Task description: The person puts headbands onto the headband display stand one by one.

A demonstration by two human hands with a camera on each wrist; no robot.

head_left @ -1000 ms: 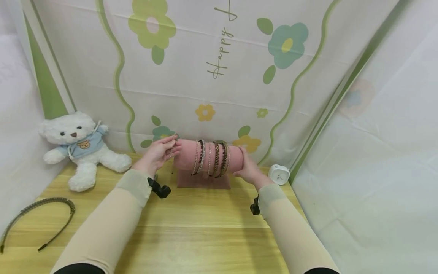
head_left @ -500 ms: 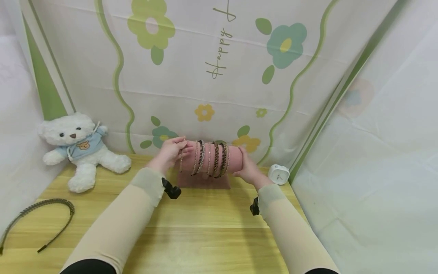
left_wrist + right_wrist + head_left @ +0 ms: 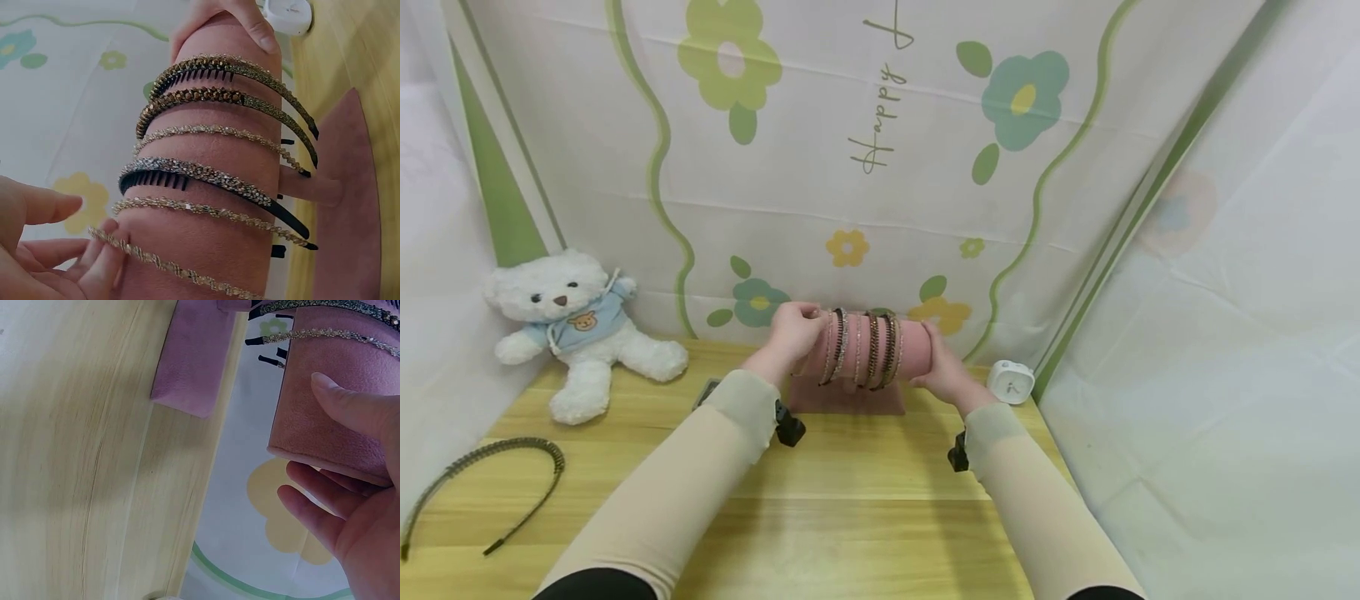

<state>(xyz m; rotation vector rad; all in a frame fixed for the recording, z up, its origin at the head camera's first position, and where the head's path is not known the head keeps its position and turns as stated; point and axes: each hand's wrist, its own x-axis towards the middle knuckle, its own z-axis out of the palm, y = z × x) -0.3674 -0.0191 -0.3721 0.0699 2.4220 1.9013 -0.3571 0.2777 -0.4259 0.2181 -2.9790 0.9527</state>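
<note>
A pink cylindrical headband holder (image 3: 915,348) stands on its flat pink base (image 3: 848,397) against the back cloth. Several beaded headbands (image 3: 206,165) straddle the cylinder, some silvery, some bronze-brown. Nearest the left end lies a thin gold beaded headband (image 3: 181,270). My left hand (image 3: 795,332) is at that end; in the left wrist view its fingertips touch the thin headband's far part, while the thumb stands apart from it. My right hand (image 3: 950,377) grips the cylinder's right end, thumb (image 3: 350,407) on the pink surface and fingers around the end.
At the left sits a white teddy bear (image 3: 580,325) in a blue top. A brown beaded headband (image 3: 512,444) lies on the wooden table (image 3: 865,533) in front of it. A small white clock (image 3: 1011,382) stands at right. A dark-edged object (image 3: 706,392) shows partly behind the left sleeve.
My left hand has moved right, bringing the thin gold headband onto the cylinder's left end, and its thumb now stands away from it. The right hand has stayed at the right end.
</note>
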